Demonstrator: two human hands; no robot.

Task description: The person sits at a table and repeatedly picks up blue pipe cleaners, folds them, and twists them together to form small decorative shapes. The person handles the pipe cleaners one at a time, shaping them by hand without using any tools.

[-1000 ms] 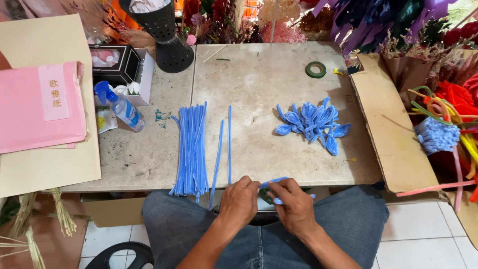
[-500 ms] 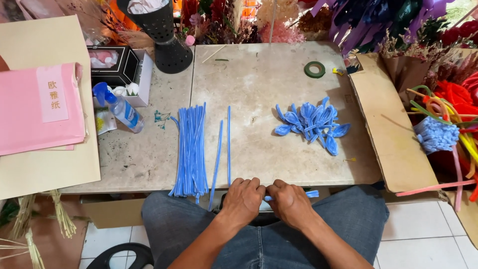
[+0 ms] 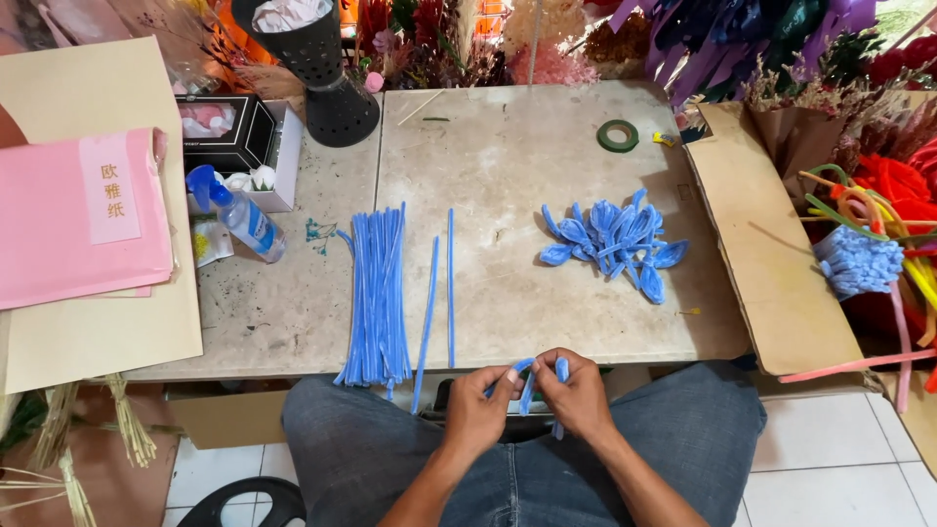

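The blue pipe cleaner [image 3: 527,383] is thin and fuzzy, bent into a narrow loop — its long axis runs roughly away from the person, ends hanging down toward the lap. It sits just off the bench [image 3: 508,156] edge, pinched between the left hand [image 3: 478,410] and right hand [image 3: 578,395] — each grip clamped on it.

Bare forearms, no sleeves, grey-blue denim jeans

head cam: I saw it looked steeply down from above | faced forward over lap to stone table [image 3: 547,146] | close to hands, wide on clutter beyond
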